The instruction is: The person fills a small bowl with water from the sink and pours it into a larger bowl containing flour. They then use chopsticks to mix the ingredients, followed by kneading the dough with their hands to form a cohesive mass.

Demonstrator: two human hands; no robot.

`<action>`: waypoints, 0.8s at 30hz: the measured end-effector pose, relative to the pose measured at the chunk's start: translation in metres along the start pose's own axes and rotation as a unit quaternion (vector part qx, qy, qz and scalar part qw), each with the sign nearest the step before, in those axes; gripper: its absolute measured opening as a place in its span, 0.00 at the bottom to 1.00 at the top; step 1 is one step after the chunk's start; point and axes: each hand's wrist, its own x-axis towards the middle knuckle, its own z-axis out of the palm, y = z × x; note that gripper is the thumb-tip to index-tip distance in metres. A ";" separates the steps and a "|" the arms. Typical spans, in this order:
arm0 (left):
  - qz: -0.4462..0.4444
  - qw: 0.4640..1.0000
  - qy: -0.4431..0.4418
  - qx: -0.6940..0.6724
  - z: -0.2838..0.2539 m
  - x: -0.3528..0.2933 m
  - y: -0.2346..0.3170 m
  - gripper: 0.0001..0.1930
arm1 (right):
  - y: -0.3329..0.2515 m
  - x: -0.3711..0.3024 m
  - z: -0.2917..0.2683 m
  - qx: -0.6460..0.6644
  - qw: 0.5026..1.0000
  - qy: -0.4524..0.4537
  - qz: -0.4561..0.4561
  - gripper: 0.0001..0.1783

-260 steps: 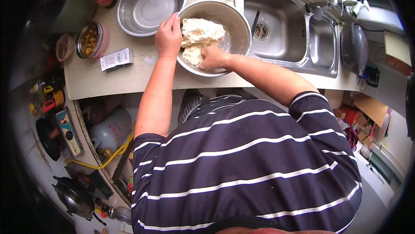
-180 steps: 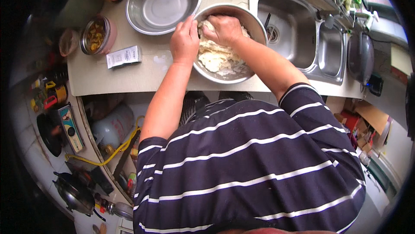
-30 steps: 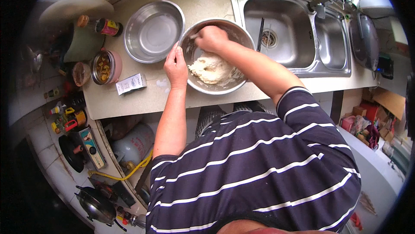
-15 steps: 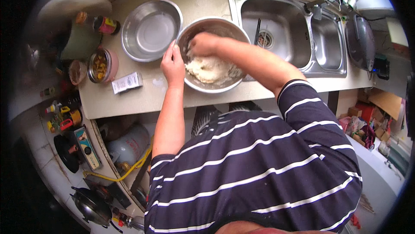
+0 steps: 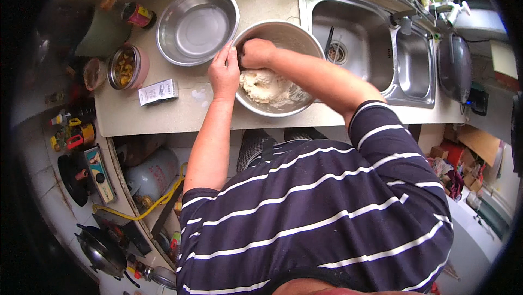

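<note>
A steel bowl (image 5: 305, 37) stands on the counter with a rough lump of pale dough (image 5: 266, 85) in it. Flour-like smears cling to its inner wall. My left hand (image 5: 224, 73) grips the rim on the left side, thumb up against the edge. Inside the bowl, my right hand (image 5: 257, 53) is curled closed near the far left wall, just beyond the dough. Its fingertips point down and are hidden, so what they hold cannot be made out. Beside this bowl, to the left, sits a second steel basin (image 5: 197, 25) with nothing visible in it.
A double sink (image 5: 354, 38) lies right of the bowl, with dark chopsticks (image 5: 329, 41) in it. To the left are a small carton (image 5: 158, 92), a pot of yellowish food (image 5: 125, 68) and a dark bottle (image 5: 136, 14). The counter's front edge (image 5: 180, 130) runs before me.
My right hand has shifted slightly within the bowl and looks sharper, less smeared. The dough looks more gathered into a lump. My left hand still holds the rim; the whole view has shifted a little.
</note>
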 end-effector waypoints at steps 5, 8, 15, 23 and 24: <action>-0.006 1.000 0.012 0.004 0.002 -0.003 -0.001 0.14 | 0.051 -0.052 -0.012 -0.256 0.962 0.000 -0.097 0.13; -0.010 1.000 0.027 -0.004 0.004 -0.006 0.000 0.13 | 0.066 -0.103 0.003 -0.353 0.924 -0.098 -0.110 0.14; 0.014 1.000 0.005 0.005 0.005 0.000 -0.006 0.13 | 0.041 -0.112 0.014 -0.010 0.976 -0.212 0.058 0.21; 0.005 1.000 -0.012 0.024 0.002 0.000 -0.004 0.13 | 0.010 -0.127 -0.027 -0.002 0.997 -0.032 -0.064 0.24; 0.018 0.999 -0.004 0.028 0.002 0.000 -0.004 0.12 | -0.002 -0.133 -0.016 -0.023 0.996 -0.039 -0.077 0.28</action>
